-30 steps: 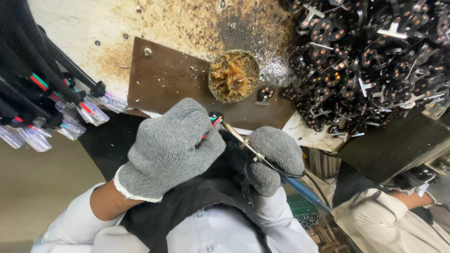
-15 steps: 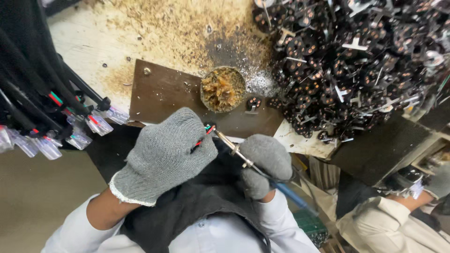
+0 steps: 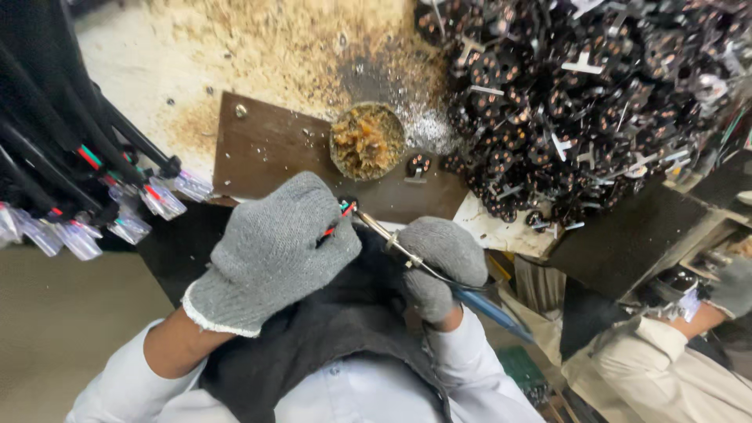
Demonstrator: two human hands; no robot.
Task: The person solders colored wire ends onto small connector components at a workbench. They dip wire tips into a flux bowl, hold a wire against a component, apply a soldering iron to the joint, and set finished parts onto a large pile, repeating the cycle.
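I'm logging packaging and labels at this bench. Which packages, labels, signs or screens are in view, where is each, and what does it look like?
Small clear plastic bags: at the left, on the ends of the black cables; glossy, see-through, some beside red and green wire ends.
Signs, screens, printed labels: none that can be made out.

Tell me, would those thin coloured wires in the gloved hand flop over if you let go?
Probably. The coloured wires look thin and bendy, poking from the left hand, so they would likely droop. They seem very light. The tool in the right hand looks stiff by comparison.
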